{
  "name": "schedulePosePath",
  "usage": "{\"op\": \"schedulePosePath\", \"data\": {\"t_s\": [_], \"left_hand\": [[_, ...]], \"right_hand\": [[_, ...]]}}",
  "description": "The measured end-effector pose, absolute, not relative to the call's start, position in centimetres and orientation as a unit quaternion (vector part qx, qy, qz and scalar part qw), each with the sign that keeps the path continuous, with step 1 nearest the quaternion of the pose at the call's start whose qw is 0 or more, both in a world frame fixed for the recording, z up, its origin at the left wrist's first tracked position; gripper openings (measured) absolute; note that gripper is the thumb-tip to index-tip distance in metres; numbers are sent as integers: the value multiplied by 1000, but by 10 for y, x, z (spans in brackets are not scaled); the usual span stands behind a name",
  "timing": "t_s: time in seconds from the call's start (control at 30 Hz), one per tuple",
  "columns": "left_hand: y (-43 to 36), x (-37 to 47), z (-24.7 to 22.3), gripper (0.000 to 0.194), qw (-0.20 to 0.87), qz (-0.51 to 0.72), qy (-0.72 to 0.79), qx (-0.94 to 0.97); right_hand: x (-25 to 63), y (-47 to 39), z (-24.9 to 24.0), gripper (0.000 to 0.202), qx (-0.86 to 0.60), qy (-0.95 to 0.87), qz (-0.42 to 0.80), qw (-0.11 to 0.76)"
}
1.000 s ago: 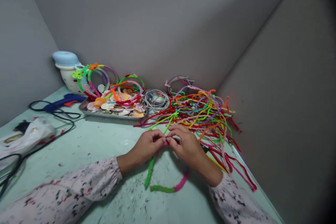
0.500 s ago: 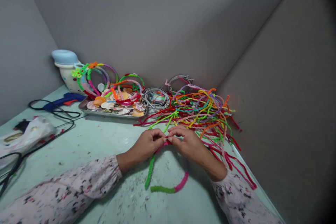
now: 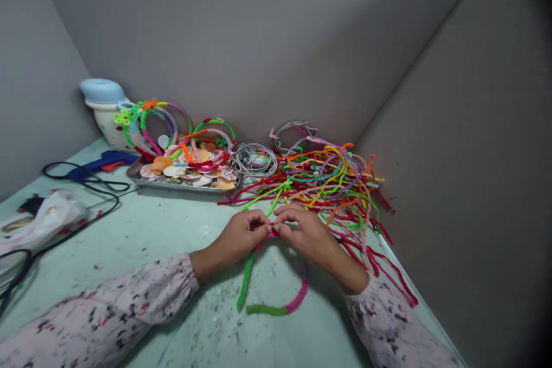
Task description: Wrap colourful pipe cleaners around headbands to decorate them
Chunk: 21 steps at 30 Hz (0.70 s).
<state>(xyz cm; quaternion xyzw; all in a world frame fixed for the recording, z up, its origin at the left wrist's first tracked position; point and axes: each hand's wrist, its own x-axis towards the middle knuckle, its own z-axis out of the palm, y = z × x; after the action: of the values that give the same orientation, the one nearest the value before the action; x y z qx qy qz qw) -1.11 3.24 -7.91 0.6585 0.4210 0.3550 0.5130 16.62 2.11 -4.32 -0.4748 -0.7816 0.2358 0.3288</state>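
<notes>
Near the middle of the table, my left hand [image 3: 245, 234] and my right hand [image 3: 302, 234] meet with their fingertips pinched on a red fuzzy wire. That red part belongs to a curved band wrapped in fuzzy wire [image 3: 297, 297]. One green end of the band hangs below my left hand, and the pink and green other end curves round below my right hand. Fingers hide part of the red section. Just beyond the fingertips, light green fuzzy stems [image 3: 276, 195] stick out towards the pile.
Behind my right hand lies a pile of coloured fuzzy stems [image 3: 332, 175]. A metal tray [image 3: 185, 187] holds shells and wrapped hoops, beside coiled grey wire [image 3: 255, 160]. At left are a bottle [image 3: 106, 118], a blue glue gun [image 3: 101, 164], a black cable [image 3: 92, 218] and a plastic bag [image 3: 54, 215].
The whole view has shifted slightly, so things appear a little further left and up. Both hands keep the same pinch on the red part.
</notes>
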Motion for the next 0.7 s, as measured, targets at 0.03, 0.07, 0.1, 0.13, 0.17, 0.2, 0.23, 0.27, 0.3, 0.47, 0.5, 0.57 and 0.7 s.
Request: {"op": "schedulePosePath", "data": {"t_s": [0.03,0.07,0.1,0.13,0.17,0.2,0.23,0.27,0.3,0.47,0.5,0.57,0.7], "left_hand": [[32,-11,-79,16,512,357,419,660],[32,-11,-79,16,510,358,416,662],[32,-11,-79,16,507,359,415,664],[32,-11,-79,16,504,360,416,666],[32,-11,-79,16,503,359,416,667],[32,-11,-80,16,503,357,418,667],[32,-11,-80,16,503,355,419,667],[32,-11,-80,16,503,354,420,668],[32,-11,-80,17,502,352,421,669],[31,-10,-79,17,497,344,424,675],[31,-10,-78,17,498,343,425,674],[31,-10,-78,17,499,344,425,672],[31,-10,-78,16,508,346,418,669]], "right_hand": [[166,21,-43,12,-475,-781,238,328],[166,20,-42,12,-477,-780,240,327],[166,20,-42,12,-478,-779,241,325],[166,20,-41,12,-480,-779,241,324],[165,20,-41,12,-482,-779,242,322],[165,20,-41,13,-482,-779,242,320],[165,20,-41,13,-483,-778,243,319],[165,20,-41,13,-484,-778,243,320],[164,20,-41,13,-484,-776,244,322],[163,20,-42,14,-486,-775,240,325],[162,19,-42,14,-487,-775,239,325],[162,19,-42,14,-488,-774,237,327],[162,20,-43,15,-484,-778,235,324]]}}
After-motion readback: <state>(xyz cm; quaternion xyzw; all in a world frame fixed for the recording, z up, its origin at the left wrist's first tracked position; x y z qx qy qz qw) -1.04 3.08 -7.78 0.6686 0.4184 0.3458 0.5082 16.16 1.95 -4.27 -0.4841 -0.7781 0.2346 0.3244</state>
